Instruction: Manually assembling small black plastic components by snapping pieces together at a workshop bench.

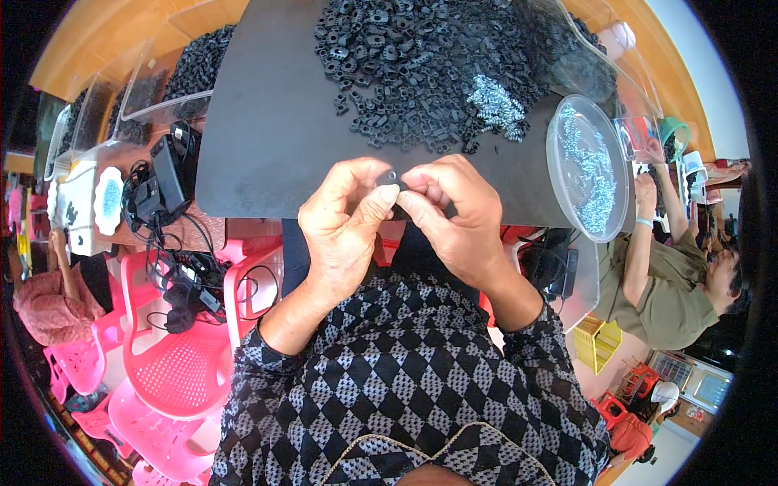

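Observation:
In front of my chest, over the near edge of the dark table, my left hand [344,219] pinches a small black plastic part [392,175] with a round hole in it. Thumb and fingers of my right hand [462,211] are closed at the part's other side, the tips of both hands almost meeting. Most of the part is covered by the fingertips. Beyond the hands, a wide heap of small black plastic parts [405,65] spreads over the table, with a little pile of silvery, spring-like metal pieces [496,107] on its near right side.
A round clear dish [556,162] holding silvery pieces stands at the table's right edge. Clear bins [174,107] with black parts, a black power adapter [172,174] and cables lie left. Pink chairs [174,373] stand lower left. A co-worker [673,275] sits at the right.

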`<state>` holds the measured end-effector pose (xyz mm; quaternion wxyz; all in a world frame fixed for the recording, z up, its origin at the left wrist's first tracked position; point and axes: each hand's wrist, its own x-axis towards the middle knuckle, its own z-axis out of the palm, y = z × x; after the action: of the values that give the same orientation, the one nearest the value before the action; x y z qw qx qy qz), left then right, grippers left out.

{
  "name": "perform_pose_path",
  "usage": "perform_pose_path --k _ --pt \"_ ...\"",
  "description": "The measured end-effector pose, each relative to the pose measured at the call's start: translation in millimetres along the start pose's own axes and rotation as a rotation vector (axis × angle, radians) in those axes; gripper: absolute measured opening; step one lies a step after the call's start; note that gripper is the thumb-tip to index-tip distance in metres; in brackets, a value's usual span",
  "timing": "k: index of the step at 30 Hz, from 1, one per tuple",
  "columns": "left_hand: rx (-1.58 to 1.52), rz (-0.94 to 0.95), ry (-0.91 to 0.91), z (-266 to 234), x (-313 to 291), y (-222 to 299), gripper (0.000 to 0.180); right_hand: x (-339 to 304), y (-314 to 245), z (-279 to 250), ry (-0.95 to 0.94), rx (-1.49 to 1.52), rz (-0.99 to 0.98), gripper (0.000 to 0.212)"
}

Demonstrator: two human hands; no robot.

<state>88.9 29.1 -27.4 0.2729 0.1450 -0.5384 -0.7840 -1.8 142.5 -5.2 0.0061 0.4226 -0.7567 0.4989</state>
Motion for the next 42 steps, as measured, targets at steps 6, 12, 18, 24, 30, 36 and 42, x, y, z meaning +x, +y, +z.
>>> perform_pose_path --k 6,12,18,24,30,36,42 --pt "0.031 -0.006 -0.026 0.3 0.4 2.2 0.018 -1.4 -7.8 -1.2 0.015 0.093 0.118 0.013" --pt "-0.122 -0.054 -0.024 6.2 -0.5 0.7 0.016 -5.7 -7.5 0.4 0.05 0.172 0.152 0.013" --pt "0.012 0.025 -0.007 -1.8 -2.0 -3.5 0.016 -5.1 -1.0 -4.2 -0.035 0.202 0.111 0.011" --pt "-0.142 -0.085 -0.128 -7.4 0.9 -2.5 0.017 -3.3 -8.2 -17.8 -0.031 0.483 0.351 0.007" --pt "-0.156 -0.095 -0.176 -5.6 0.9 -1.5 0.018 0.8 -10.9 -22.0 -0.076 0.714 0.49 0.01" --pt "-0.123 -0.096 -0.127 -2.4 -1.0 1.4 0.017 -1.9 -6.3 -16.6 -0.065 0.66 0.474 0.01" --pt "-0.064 -0.09 -0.17 -5.4 -3.3 -2.1 0.018 -5.1 -4.0 -15.1 -0.082 0.624 0.471 0.01"
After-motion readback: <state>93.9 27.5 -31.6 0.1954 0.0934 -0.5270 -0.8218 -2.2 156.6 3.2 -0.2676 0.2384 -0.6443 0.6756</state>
